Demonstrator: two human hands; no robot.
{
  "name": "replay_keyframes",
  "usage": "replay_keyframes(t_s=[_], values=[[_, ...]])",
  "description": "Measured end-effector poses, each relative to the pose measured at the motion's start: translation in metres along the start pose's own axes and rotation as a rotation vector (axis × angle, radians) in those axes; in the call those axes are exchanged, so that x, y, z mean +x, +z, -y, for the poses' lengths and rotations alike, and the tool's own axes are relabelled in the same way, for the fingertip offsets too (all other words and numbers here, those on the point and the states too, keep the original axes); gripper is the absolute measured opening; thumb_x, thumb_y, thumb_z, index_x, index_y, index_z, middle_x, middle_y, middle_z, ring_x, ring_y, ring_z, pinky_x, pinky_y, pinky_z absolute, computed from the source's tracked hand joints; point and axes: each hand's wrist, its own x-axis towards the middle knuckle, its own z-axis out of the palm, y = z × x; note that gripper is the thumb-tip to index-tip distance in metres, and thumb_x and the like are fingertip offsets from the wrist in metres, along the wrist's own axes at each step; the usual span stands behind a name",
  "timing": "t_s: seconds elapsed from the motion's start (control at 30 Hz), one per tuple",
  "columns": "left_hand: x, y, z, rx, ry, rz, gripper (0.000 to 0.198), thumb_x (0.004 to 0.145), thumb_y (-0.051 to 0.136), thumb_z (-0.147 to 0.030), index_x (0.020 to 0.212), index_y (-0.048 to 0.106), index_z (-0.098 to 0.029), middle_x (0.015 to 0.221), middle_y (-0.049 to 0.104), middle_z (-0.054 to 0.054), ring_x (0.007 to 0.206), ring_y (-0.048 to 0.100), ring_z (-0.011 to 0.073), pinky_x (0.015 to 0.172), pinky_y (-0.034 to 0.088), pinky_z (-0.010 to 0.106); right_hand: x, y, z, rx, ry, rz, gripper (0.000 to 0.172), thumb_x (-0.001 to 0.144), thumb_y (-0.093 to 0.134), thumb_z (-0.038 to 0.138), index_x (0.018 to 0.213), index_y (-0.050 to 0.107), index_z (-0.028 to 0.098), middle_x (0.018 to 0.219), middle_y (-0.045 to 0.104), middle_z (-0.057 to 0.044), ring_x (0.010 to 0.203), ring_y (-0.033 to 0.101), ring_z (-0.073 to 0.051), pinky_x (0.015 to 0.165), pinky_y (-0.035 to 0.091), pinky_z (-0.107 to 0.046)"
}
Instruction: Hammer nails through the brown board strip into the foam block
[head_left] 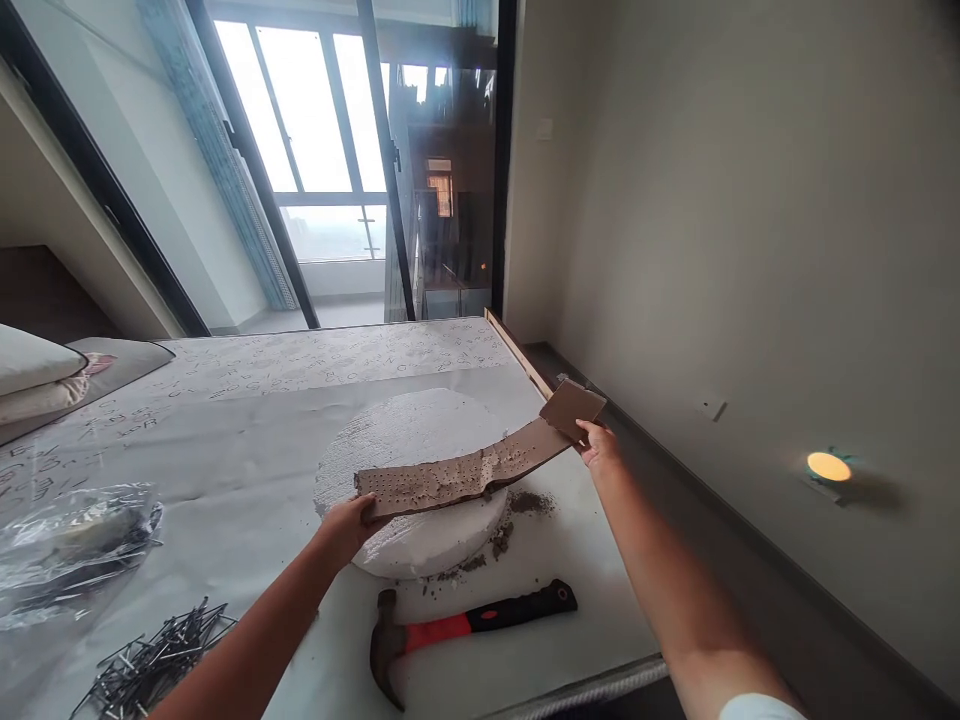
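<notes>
A long brown strip, like cardboard (442, 482), is stretched between my two hands, pocked with small holes and creased near its middle. My left hand (351, 528) grips its left end, thumb on top. At the other end, my right hand (596, 440) pinches the strip close to a flat brown square (574, 408); I cannot tell whether this is a folded part or a separate piece. Below the strip lies a thick white foam disc (427, 415), partly hidden by it. A claw hammer (480, 622) with a red and black handle lies nearer me.
A pile of nails (161, 650) lies at the lower left, beside a clear plastic bag (82, 545). Brown crumbs (531, 502) are scattered by the disc. A wooden edge strip (517, 352) runs along the right side, near the wall (735, 220) with its lit lamp (829, 466).
</notes>
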Motion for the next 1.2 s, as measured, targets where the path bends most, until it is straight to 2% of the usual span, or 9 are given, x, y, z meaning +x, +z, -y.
replay_keyframes(t_s=[0.1, 0.23, 0.4, 0.53, 0.67, 0.83, 0.97, 1.07, 1.2], values=[[-0.009, -0.003, -0.022, 0.016, 0.038, -0.102, 0.028, 0.079, 0.049, -0.001, 0.105, 0.055, -0.008, 0.07, 0.061, 0.006, 0.059, 0.062, 0.0167, 0.055, 0.057, 0.028, -0.012, 0.001, 0.01, 0.01, -0.04, 0.048, 0.02, 0.086, 0.058, 0.024, 0.103, 0.058, 0.014, 0.089, 0.064, -0.002, 0.07, 0.062, -0.012, 0.061, 0.054, -0.028], [-0.03, -0.024, -0.038, -0.055, 0.075, -0.104, 0.034, 0.081, 0.048, -0.005, 0.114, 0.052, -0.007, 0.075, 0.063, 0.008, 0.064, 0.064, 0.0183, 0.06, 0.059, 0.032, -0.039, 0.01, 0.015, -0.063, -0.177, 0.114, 0.024, 0.07, 0.064, 0.015, 0.093, 0.06, 0.02, 0.079, 0.067, 0.002, 0.066, 0.064, -0.014, 0.057, 0.053, -0.027], [-0.051, -0.047, -0.006, -0.121, 0.018, -0.098, 0.042, 0.08, 0.044, -0.006, 0.123, 0.048, -0.007, 0.085, 0.066, 0.013, 0.073, 0.066, 0.0212, 0.065, 0.059, 0.033, -0.096, 0.046, 0.013, -0.288, -0.505, 0.202, 0.032, 0.065, 0.061, 0.022, 0.098, 0.061, 0.018, 0.095, 0.068, -0.006, 0.083, 0.063, -0.02, 0.074, 0.051, -0.034], [-0.054, -0.052, 0.022, -0.183, -0.004, -0.091, 0.045, 0.08, 0.042, -0.006, 0.125, 0.047, -0.011, 0.089, 0.067, 0.013, 0.078, 0.067, 0.0221, 0.065, 0.059, 0.032, -0.146, 0.072, 0.012, -0.546, -0.773, 0.304, 0.036, 0.07, 0.058, 0.025, 0.105, 0.062, 0.016, 0.098, 0.068, -0.011, 0.091, 0.06, -0.026, 0.083, 0.046, -0.04], [-0.055, -0.054, 0.03, -0.201, -0.03, -0.106, 0.046, 0.078, 0.044, -0.005, 0.124, 0.047, -0.012, 0.089, 0.067, 0.012, 0.074, 0.067, 0.0211, 0.063, 0.058, 0.03, -0.19, 0.089, 0.002, -0.775, -0.973, 0.46, 0.036, 0.078, 0.049, 0.019, 0.112, 0.061, 0.015, 0.106, 0.066, -0.015, 0.098, 0.058, -0.029, 0.084, 0.045, -0.042], [-0.06, -0.055, 0.03, -0.204, -0.046, -0.043, 0.04, 0.08, 0.05, -0.009, 0.12, 0.05, -0.01, 0.084, 0.067, 0.01, 0.07, 0.066, 0.0199, 0.063, 0.056, 0.03, -0.249, 0.115, -0.042, -0.964, -1.172, 0.762, 0.033, 0.086, 0.044, 0.013, 0.11, 0.063, 0.023, 0.112, 0.066, -0.011, 0.111, 0.054, -0.026, 0.096, 0.04, -0.042], [-0.068, -0.054, 0.024, -0.262, -0.036, 0.057, 0.032, 0.085, 0.049, -0.021, 0.116, 0.054, -0.013, 0.084, 0.068, 0.009, 0.071, 0.066, 0.0214, 0.066, 0.054, 0.033, -0.293, 0.127, -0.096, -1.091, -1.278, 1.048, 0.022, 0.082, 0.052, 0.011, 0.099, 0.066, 0.016, 0.102, 0.069, -0.014, 0.108, 0.056, -0.028, 0.092, 0.043, -0.041], [-0.072, -0.058, 0.022, -0.324, -0.089, 0.107, 0.034, 0.088, 0.045, -0.032, 0.113, 0.057, -0.014, 0.082, 0.069, 0.01, 0.07, 0.065, 0.0218, 0.065, 0.053, 0.033, -0.309, 0.123, -0.129, -1.161, -1.309, 1.169, 0.018, 0.082, 0.054, 0.011, 0.095, 0.066, 0.012, 0.095, 0.068, -0.017, 0.105, 0.057, -0.029, 0.088, 0.046, -0.042], [-0.074, -0.068, 0.024, -0.385, -0.164, 0.12, 0.057, 0.086, 0.038, -0.055, 0.117, 0.055, -0.011, 0.087, 0.068, 0.014, 0.076, 0.066, 0.0254, 0.067, 0.053, 0.036, -0.315, 0.106, -0.149, -1.205, -1.291, 1.241, 0.027, 0.082, 0.051, 0.01, 0.106, 0.062, 0.008, 0.105, 0.065, -0.019, 0.109, 0.054, -0.031, 0.093, 0.043, -0.047]])
